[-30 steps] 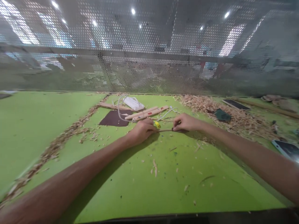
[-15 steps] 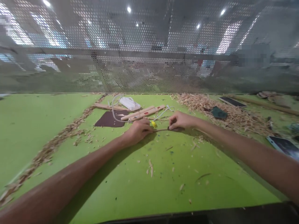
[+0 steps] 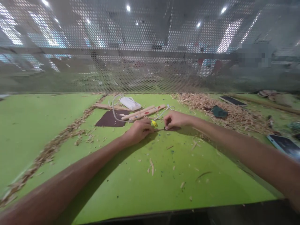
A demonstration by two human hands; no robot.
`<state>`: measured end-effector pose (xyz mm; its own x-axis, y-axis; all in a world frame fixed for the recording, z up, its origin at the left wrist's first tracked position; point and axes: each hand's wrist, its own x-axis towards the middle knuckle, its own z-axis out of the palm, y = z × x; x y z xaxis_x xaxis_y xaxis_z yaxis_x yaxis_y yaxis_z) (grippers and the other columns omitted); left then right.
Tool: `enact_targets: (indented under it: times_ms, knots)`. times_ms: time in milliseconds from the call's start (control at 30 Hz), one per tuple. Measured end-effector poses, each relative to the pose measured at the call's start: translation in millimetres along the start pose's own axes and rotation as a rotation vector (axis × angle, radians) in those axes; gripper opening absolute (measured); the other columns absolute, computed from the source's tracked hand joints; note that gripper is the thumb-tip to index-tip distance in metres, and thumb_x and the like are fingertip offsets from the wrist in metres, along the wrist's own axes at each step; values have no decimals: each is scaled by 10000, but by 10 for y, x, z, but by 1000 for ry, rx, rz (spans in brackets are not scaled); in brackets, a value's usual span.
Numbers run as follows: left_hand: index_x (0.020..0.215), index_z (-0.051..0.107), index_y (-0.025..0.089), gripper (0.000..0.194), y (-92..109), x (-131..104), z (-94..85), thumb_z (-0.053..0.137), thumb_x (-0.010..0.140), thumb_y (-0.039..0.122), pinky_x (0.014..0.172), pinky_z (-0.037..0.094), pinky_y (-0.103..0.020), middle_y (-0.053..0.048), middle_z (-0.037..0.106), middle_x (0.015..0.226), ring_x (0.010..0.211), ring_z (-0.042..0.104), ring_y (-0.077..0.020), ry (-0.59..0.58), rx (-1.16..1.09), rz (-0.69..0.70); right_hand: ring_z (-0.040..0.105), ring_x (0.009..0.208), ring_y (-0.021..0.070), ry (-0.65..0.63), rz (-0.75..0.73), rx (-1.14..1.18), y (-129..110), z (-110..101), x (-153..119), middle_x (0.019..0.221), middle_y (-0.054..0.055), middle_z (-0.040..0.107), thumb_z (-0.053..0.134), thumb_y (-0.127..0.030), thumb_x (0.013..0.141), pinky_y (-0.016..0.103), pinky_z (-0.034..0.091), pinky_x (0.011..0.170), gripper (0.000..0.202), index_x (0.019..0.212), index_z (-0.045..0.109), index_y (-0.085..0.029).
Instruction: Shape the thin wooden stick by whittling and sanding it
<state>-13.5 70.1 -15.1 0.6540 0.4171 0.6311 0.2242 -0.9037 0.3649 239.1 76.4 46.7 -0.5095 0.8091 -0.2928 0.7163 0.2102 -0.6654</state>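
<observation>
My left hand [image 3: 138,130] is closed on the near end of a thin wooden stick [image 3: 160,129], held low over the green table. Pinched in my right hand [image 3: 173,120] is a small dark brown piece of sandpaper [image 3: 176,128], folded about the stick's other part. The fingers partly hide both the stick and the paper. Just beyond my left hand lie a yellow tag [image 3: 154,124] and a white cable [image 3: 162,115]. A larger brown sandpaper sheet [image 3: 109,120] rests flat to the left, beside pale wooden strips with red marks [image 3: 147,113].
A white box-like device [image 3: 130,103] sits behind the strips. Wood shavings [image 3: 243,120] pile up at the back right, with a dark green cloth [image 3: 219,111] on them. One phone [image 3: 284,145] lies at the right. A perforated metal screen [image 3: 150,68] stands along the back edge.
My right hand has slid a little left along the stick with the sandpaper, closer to my left hand. My left hand stays almost where it was.
</observation>
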Motion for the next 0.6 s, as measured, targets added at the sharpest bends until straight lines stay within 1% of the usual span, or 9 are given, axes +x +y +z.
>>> enact_targets:
  times_ms: [100,167,300,367,533,600]
  knots:
    - [753,799,172,197,-20,4,22,712,915,100,675,552,-266,-54,723,743,735,672,-175,32,-22,21,595,609,134,-23,-70,17,-79,74,156,664,10,682,814,-187,706,249,443,588,116,697,706,-146]
    - [758,803,176,211,-23,3,25,697,932,124,679,557,-268,-56,727,740,734,677,-175,34,-37,29,578,584,122,-24,-99,49,-111,116,226,646,-4,670,814,-185,696,239,436,572,120,700,701,-145]
    - [778,808,175,201,10,4,-3,692,939,151,671,544,-268,-66,734,764,735,674,-175,0,-25,-9,561,556,112,-7,-79,99,-60,100,177,628,-7,665,817,-243,711,220,419,530,150,690,697,-155]
    - [757,804,172,201,22,10,-12,699,924,138,655,532,-268,-66,732,753,727,671,-178,-4,-19,-32,567,567,114,5,-62,103,-54,97,148,628,-8,666,818,-230,706,219,422,534,135,680,703,-165]
    - [758,809,184,212,-4,17,-2,686,914,111,694,551,-289,-70,750,769,762,689,-191,-16,-42,-35,511,525,113,1,-17,132,-190,197,216,567,-31,610,774,-175,714,236,384,504,82,675,702,-175]
    - [757,809,182,211,-18,8,-1,690,920,122,692,548,-290,-70,742,764,757,684,-192,-17,-41,-37,522,547,116,8,-1,104,-198,192,186,582,-27,607,775,-178,729,238,392,524,95,684,692,-168]
